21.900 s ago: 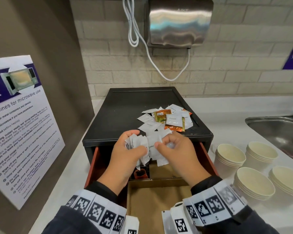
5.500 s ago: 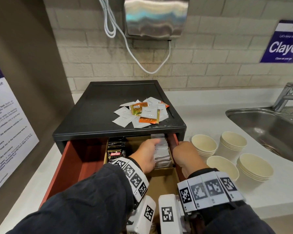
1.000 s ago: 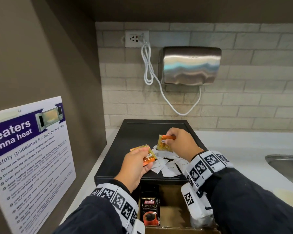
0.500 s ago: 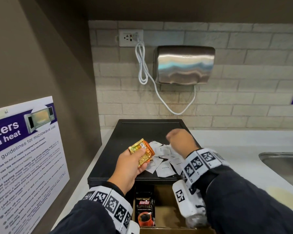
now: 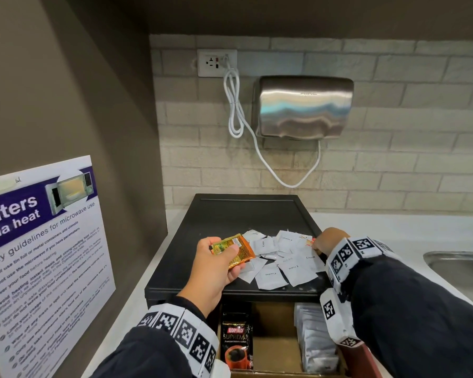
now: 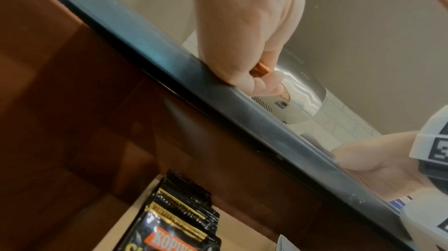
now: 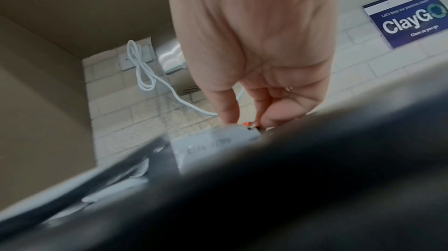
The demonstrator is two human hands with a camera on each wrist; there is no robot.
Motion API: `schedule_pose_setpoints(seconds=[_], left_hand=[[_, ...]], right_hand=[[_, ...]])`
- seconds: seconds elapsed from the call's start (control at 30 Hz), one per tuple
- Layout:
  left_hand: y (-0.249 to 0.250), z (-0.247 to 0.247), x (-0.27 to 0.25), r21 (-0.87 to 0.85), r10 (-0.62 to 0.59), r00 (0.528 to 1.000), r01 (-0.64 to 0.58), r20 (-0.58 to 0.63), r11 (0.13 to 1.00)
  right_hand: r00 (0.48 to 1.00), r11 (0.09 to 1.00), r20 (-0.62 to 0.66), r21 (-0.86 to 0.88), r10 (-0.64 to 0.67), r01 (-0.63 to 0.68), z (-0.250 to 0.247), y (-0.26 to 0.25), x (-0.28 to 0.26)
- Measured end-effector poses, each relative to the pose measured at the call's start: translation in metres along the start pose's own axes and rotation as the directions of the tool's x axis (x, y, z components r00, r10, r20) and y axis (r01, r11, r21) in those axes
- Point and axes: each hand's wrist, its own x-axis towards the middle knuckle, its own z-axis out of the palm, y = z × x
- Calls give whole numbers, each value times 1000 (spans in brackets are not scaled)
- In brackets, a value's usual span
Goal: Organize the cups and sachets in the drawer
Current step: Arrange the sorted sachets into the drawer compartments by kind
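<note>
A black cabinet top [image 5: 230, 214] carries a loose pile of white cream sachets [image 5: 287, 260]. Just left of the pile, my left hand [image 5: 231, 259] grips gold and orange sachets [image 5: 239, 249]; an orange edge [image 6: 260, 69] shows under its fingers in the left wrist view. My right hand [image 5: 318, 244] is down at the pile's right edge. Its thumb and fingers [image 7: 278, 115] pinch a red-orange sachet [image 7: 249, 124] that is mostly hidden. In the open drawer below, black Kopiko sachets [image 5: 236, 339] stand on the left and a row of white sachets [image 5: 316, 336] on the right.
A steel hand dryer [image 5: 303, 107] hangs on the brick wall, its white cable [image 5: 235, 105] running to a socket. A microwave poster [image 5: 38, 255] covers the left wall. A sink rim [image 5: 459, 260] shows at the right on the white counter [image 5: 393, 233].
The gold sachet my right hand held a second ago is now in my left hand with the orange one. My right hand has moved right and down to the pile's edge.
</note>
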Motion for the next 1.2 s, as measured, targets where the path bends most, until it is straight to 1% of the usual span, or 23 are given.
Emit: schedule_pose_setpoints(seconds=[0.1, 0.17, 0.27, 0.4, 0.47, 0.5, 0.53, 0.57, 0.6, 0.67, 0.7, 0.73, 0.77, 0.83, 0.87, 0.9, 0.93, 1.0, 1.03, 1.07, 1.1, 1.13, 1.2], left_hand=[[0, 0, 1, 0, -10, 1000, 10, 4, 1000], [0, 0, 0, -6, -16, 1000, 16, 12, 1000], [1, 0, -1, -8, -22, 1000, 22, 19, 1000], [1, -1, -2, -8, -25, 999, 25, 26, 1000], [1, -2, -2, -13, -29, 999, 30, 25, 999], [1, -2, -3, -20, -31, 999, 31, 27, 999], [1, -2, -3, -25, -30, 999, 31, 31, 999], [1, -1, -2, -31, -29, 999, 30, 35, 999], [0, -1, -2, -33, -28, 999, 29, 37, 999], [1, -1, -2, -57, -22, 999, 24, 37, 998], [2, -2, -2, -79, -22, 999, 25, 34, 997], [2, -2, -1, -96, -24, 999, 28, 33, 995], [3, -3, -1, -106, -21, 999, 24, 32, 994], [3, -3, -2, -92, 1, 999, 3, 41, 996], [2, -2, -2, -68, 15, 999, -12, 41, 998], [1, -1, -3, -43, 25, 999, -23, 44, 999], [1, 0, -3, -25, 31, 998, -30, 46, 999], [0, 2, -5, -36, 28, 999, -27, 41, 999], [0, 3, -6, -71, 17, 999, -14, 44, 997], [1, 3, -7, -106, 7, 998, -1, 55, 994], [2, 3, -8, -127, 6, 998, 3, 69, 992], [3, 2, -9, -131, 11, 996, 1, 88, 991], [3, 2, -9, -129, 29, 993, -14, 116, 991]], right_hand=[[999, 990, 6, 138, -32, 31, -1, -1, -11], [1000, 958, -2, 287, -22, 21, -3, -4, -16], [998, 933, 53, 361, -23, 2, 0, -8, -20], [998, 940, 59, 342, -23, 2, 4, -19, -27], [999, 985, 51, 172, -9, 1, 8, -27, -30], [1000, 987, 21, 159, -7, 4, 9, -30, -31], [1000, 994, 1, 106, -27, 27, 10, -31, -31], [998, 994, 24, 92, -52, 50, 12, -30, -29], [997, 994, 53, 88, -62, 57, 12, -29, -26], [995, 950, 52, 306, -90, 70, 13, -27, -20], [994, 907, 5, 410, -107, 96, 12, -28, -23], [988, 901, -69, 405, -136, 152, 9, -30, -25], [973, 913, -180, 354, -146, 202, 6, -32, -25], [898, 912, -394, 263, -195, 313, -1, -40, -29], [863, 889, -459, 274, -213, 366, -4, -43, -33], [844, 859, -494, 319, -211, 401, -7, -46, -34], [842, 831, -502, 371, -196, 415, -10, -50, -36], [882, 755, -427, 508, -198, 415, -13, -55, -42], [906, 708, -351, 575, -238, 409, -13, -58, -47], [915, 669, -263, 625, -305, 403, -13, -61, -54], [909, 656, -164, 644, -384, 394, -12, -64, -62], [890, 669, -61, 636, -453, 384, -8, -67, -67], [822, 709, 136, 594, -553, 379, -1, -71, -76]])
